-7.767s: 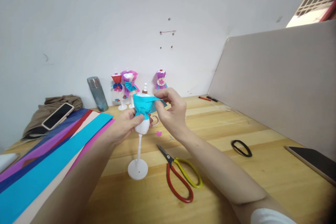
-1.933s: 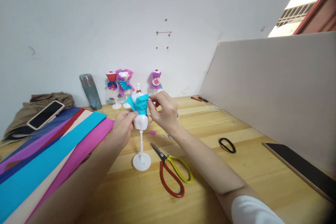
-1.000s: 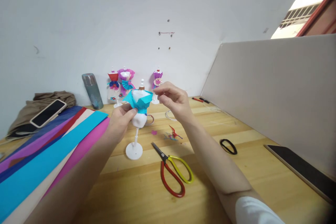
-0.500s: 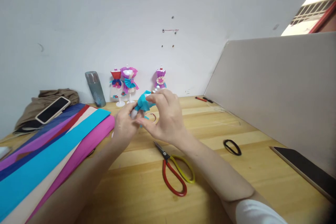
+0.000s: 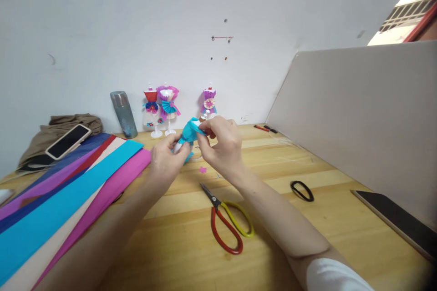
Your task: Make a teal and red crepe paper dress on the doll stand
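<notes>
Between my hands, tilted above the table, is a small white dress form (image 5: 177, 147) like those standing behind it. Blue crepe paper (image 5: 190, 131) wraps its upper part, and its knobbed white top points up and right. My left hand (image 5: 168, 154) is closed round the white lower part, thumb on the near side. My right hand (image 5: 221, 140) pinches the edge of the blue paper near the top. A small pink paper flower (image 5: 202, 170) lies on the table below. Scissors (image 5: 215, 201) with one red and one yellow handle lie in front of my hands.
Three small dress forms in paper outfits (image 5: 169, 108) stand along the wall, with a grey bottle (image 5: 123, 116) at their left. Coloured paper strips (image 5: 85, 179) and a phone (image 5: 68, 141) on brown cloth fill the left. A black loop (image 5: 302, 191) and a dark flat device (image 5: 392, 218) lie right.
My right hand has closed its spread fingers into a pinch on the blue paper near the top. The pink flower on the table has come into view.
</notes>
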A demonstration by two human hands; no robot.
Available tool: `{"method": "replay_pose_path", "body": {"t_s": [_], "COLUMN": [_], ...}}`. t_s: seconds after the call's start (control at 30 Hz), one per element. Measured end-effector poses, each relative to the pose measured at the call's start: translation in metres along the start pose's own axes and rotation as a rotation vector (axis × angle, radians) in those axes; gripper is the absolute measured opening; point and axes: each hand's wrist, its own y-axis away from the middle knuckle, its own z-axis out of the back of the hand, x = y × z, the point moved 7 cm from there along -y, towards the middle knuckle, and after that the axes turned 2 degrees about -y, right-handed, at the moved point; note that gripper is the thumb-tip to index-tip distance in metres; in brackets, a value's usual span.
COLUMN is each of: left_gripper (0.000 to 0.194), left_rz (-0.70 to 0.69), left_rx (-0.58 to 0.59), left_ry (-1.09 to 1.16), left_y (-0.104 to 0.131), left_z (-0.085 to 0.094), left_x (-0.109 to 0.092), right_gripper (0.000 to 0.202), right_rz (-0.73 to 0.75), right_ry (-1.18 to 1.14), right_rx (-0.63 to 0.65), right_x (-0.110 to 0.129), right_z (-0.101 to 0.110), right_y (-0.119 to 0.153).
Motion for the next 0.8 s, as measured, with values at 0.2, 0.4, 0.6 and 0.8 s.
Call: {"method": "replay_pose_path", "body": {"t_s": [0.2, 0.4, 0.6, 0.8], "left_gripper": [0.027, 0.041, 0.033, 0.031], "left_rz": [0.159, 0.263, 0.275, 0.306], "left_rx": [0.083, 0.193, 0.164, 0.118], "left_ry": [0.289, 0.407, 0.384, 0.402], "left_y": [-0.001, 0.002, 0.003, 0.003], "left_z": [-0.011, -0.017, -0.016, -0.016], "left_x": [0.008, 0.007, 0.009, 0.013], "right_gripper": [0.012, 0.013, 0.013, 0.012], "right_rz": [0.002, 0.001, -0.019, 0.012], "right_ry": [0.015, -0.008, 0.024, 0.019], "right_rx": [-0.017, -0.048, -0.033, -0.009], "right_x": [-0.005, -0.006, -0.01, -0.008], "right_z": [0.003, 0.005, 0.004, 0.002], "right_y": [-0.004, -0.004, -0.004, -0.004]}}
